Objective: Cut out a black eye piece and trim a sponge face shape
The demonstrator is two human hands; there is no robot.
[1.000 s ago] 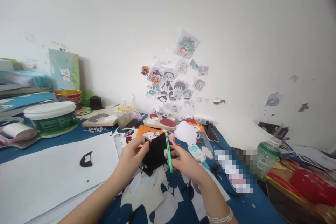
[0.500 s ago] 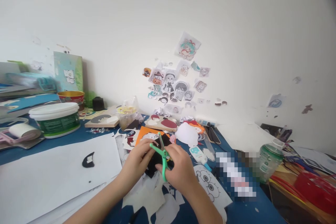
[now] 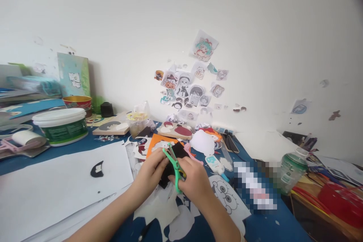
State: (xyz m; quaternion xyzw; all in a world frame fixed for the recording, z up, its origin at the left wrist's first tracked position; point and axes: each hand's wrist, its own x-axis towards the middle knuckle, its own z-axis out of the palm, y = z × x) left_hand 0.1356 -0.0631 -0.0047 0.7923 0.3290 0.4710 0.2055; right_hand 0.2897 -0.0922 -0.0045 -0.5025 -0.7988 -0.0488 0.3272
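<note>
My right hand is closed around a pair of scissors with green handles, their tips pointing up and away from me. Opposite it, my left hand pinches at the edge of black paper, close to the blades. The fingers hide much of this paper, and where the blades meet it is hard to see. More black paper shows just beyond the scissors. Under both hands lie cut white paper scraps. To the left, a white sheet carries a black mouth-shaped cutout.
A white-lidded green tub stands at the left. Beyond my hands are an orange sheet and a white cloud-shaped piece. On the right lie a glue bottle, a cartoon-face drawing, a phone and a green-labelled plastic jar.
The scissors' blades have come closer together. My right hand has turned slightly, and more black paper and a pink piece show beyond it. The view has shifted a little.
</note>
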